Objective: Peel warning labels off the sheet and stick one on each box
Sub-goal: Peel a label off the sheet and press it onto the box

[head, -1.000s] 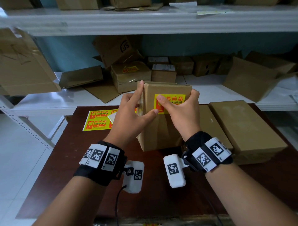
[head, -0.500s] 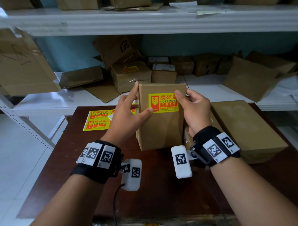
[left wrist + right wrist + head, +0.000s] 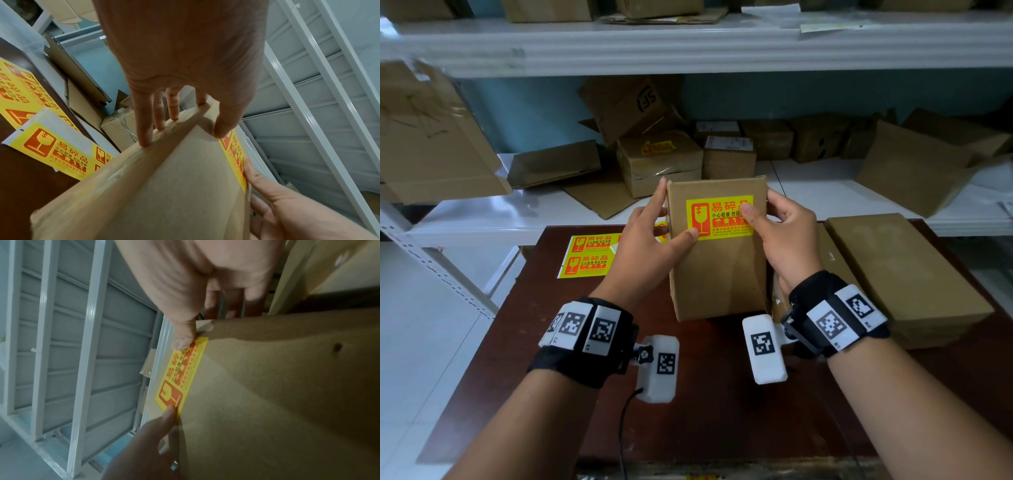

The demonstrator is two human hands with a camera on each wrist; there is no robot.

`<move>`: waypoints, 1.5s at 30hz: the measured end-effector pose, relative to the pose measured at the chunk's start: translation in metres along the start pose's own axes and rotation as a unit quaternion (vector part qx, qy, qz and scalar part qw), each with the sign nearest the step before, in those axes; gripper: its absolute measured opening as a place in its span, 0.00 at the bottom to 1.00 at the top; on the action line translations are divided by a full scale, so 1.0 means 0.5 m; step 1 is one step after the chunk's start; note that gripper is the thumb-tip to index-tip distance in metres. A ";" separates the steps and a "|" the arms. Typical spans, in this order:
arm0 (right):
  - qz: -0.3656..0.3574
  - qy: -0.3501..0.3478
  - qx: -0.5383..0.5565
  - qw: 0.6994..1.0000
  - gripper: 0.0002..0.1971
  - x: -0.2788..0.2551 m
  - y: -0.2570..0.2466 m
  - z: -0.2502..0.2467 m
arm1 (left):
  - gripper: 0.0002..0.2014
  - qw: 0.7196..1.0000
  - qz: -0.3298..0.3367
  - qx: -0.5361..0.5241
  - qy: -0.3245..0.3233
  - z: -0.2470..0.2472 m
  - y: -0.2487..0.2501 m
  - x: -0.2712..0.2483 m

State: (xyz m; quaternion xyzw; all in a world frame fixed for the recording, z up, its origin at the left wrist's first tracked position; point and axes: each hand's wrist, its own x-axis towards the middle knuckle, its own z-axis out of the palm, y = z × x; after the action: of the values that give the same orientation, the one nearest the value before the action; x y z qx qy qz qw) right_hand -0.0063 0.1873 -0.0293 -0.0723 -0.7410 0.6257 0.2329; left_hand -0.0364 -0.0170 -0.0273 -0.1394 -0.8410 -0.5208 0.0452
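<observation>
Cardboard box (image 3: 717, 253) held upright between both hands, low edge down at the brown table (image 3: 709, 404), yellow warning label (image 3: 719, 217) stuck on upper front face. Left hand (image 3: 650, 246) on left side of box, fingers straight along the edge, thumb (image 3: 686, 237) pressed on lower left corner of label. Right hand (image 3: 782, 236) on right side, thumb pressed on right end of label, other fingers curled behind right edge.

From left wrist camera only: four straight fingertips (image 3: 146, 138) touching narrow side of box (image 3: 164, 186), thumb on end of label (image 3: 236, 159), right hand (image 3: 287, 211) at other end. Label sheet (image 3: 55, 146) seen close, just left of left hand, flat on table, near corner peeled to white backing; in head view this sheet (image 3: 589, 255) partly hidden behind left hand.

From right wrist camera only: whole label (image 3: 183, 374) seen sideways, lying flat on box (image 3: 277, 394), right thumb (image 3: 185, 337) on its one end and left thumb (image 3: 166, 418) on the other; fingers behind box blurred.

More flat cardboard boxes (image 3: 904, 274) on table just right of right hand, in head view alone.
</observation>
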 end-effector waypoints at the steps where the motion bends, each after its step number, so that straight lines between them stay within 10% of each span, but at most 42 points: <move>1: 0.007 0.000 0.015 1.000 0.17 0.001 0.001 -0.002 | 0.45 1.000 -0.002 0.000 -0.002 -0.001 0.001 0.000; 22: -0.029 -0.031 -0.034 0.999 0.25 -0.026 -0.007 0.019 | 0.21 0.996 -0.013 0.030 0.081 0.012 -0.007 0.010; 45: -0.040 -0.043 -0.108 0.992 0.35 -0.015 0.032 0.034 | 0.29 0.997 -0.033 0.028 0.067 -0.002 0.001 0.010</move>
State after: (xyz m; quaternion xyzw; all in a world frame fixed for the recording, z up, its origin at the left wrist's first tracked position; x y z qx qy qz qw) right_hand -0.0100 0.1723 -0.0487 -0.0403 -0.8160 0.5347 0.2159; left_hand -0.0409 -0.0167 -0.0255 -0.0750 -0.8546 -0.5062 0.0877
